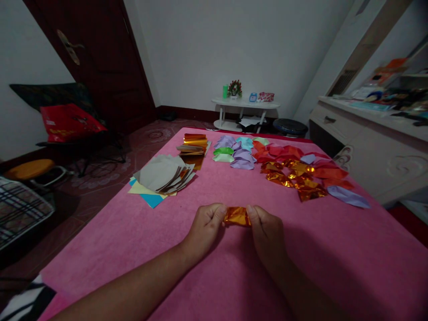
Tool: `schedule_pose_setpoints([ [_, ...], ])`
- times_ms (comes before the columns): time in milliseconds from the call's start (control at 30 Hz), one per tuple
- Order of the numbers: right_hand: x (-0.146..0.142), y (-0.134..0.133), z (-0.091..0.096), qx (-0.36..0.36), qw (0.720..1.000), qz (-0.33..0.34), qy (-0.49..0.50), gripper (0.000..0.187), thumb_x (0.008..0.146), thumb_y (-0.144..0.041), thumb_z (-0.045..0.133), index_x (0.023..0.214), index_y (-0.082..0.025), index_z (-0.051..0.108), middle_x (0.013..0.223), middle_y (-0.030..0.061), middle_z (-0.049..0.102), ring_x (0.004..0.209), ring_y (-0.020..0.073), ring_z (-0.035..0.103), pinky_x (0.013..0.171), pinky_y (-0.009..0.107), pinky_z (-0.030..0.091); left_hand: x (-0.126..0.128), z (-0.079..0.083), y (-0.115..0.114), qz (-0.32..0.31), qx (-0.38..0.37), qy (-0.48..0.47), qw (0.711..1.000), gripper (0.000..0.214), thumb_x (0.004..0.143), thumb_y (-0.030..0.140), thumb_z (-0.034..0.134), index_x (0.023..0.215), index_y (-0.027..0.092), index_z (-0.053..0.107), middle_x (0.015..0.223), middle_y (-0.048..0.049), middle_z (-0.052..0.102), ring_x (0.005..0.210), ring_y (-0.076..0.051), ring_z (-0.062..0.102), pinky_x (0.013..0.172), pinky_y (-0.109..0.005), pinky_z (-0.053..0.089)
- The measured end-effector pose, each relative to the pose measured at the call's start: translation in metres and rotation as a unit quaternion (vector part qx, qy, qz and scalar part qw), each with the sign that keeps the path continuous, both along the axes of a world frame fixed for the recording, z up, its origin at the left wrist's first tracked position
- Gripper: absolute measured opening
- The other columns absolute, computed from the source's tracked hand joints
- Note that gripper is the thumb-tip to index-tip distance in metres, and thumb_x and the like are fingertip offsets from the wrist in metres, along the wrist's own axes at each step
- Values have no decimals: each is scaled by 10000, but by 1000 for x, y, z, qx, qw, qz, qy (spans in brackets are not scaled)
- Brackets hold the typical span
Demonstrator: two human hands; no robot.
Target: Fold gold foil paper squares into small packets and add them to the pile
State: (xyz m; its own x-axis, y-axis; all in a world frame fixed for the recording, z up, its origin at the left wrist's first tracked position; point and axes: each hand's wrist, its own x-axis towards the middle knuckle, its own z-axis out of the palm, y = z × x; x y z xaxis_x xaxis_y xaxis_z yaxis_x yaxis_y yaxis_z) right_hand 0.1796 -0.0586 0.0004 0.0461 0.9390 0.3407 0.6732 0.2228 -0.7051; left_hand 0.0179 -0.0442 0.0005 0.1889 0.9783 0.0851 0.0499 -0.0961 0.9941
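Observation:
A shiny gold foil paper [237,216], folded into a small rectangle, is stretched between my two hands just above the pink tablecloth [187,276]. My left hand [207,225] pinches its left end, thumb on top. At the right end, my right hand [267,229] grips it the same way. Beyond my hands to the right lie several folded gold foil pieces [302,178], beside red folded papers [284,153]. Purple folded papers [243,159] and green folded papers [223,154] sit further left among them.
On the table's left is a fanned stack of grey-backed sheets [163,174] over blue and yellow paper [152,199]. Behind it stands a gold foil stack [195,149]. A white side table [245,104] is by the wall, and a white cabinet [374,147] borders the right.

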Motion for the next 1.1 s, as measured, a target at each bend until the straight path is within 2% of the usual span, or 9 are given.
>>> schedule_pose_setpoints([
  [167,-2,-1,3,20,999,27,-4,388,942,-375,340,590,-212,349,526,-42,384,488,111,399,485,237,257,1,-3,3,82,-4,-13,997,430,881,485,462,612,150,462,592,19,408,570,-101,357,531,-219,296],
  [333,-2,-1,4,34,999,9,39,372,942,-359,347,598,-218,344,531,-47,365,492,111,382,481,237,262,1,-7,4,76,-12,11,997,445,883,505,452,626,143,480,596,19,401,573,-100,348,528,-219,280],
  [500,-1,-1,2,6,998,59,38,384,936,-376,365,591,-217,320,539,-49,334,497,107,374,483,237,258,-1,-5,4,101,-6,-9,995,434,880,493,455,616,149,470,591,19,400,573,-103,361,528,-218,295],
  [633,1,2,1,-12,996,86,27,384,932,-384,374,592,-210,343,545,-46,358,506,107,392,494,235,263,-4,-2,4,55,9,1,998,450,880,500,441,597,151,454,572,23,402,551,-97,357,517,-215,291],
  [767,3,3,-2,-17,996,82,35,382,938,-382,362,602,-203,387,552,-42,384,519,112,407,509,236,274,-6,-2,5,-2,23,26,999,459,886,487,437,571,153,431,553,28,380,529,-88,335,507,-214,275],
  [900,4,4,-2,-20,997,69,40,385,939,-389,357,605,-202,397,556,-39,388,529,117,410,510,238,277,-7,-2,4,10,32,26,999,449,909,470,411,597,149,446,567,23,398,547,-93,349,517,-218,279],
  [1033,6,4,0,-22,997,57,57,375,929,-386,381,603,-202,408,555,-41,393,527,115,413,505,234,284,-7,-1,1,-13,45,89,995,461,914,467,414,584,147,439,559,25,378,548,-91,345,515,-224,259],
  [1100,7,4,1,-25,996,57,62,363,917,-380,407,601,-201,418,555,-43,395,528,114,415,505,229,293,-7,0,2,4,43,84,996,449,912,466,426,594,149,435,571,28,380,557,-91,349,520,-221,265],
])
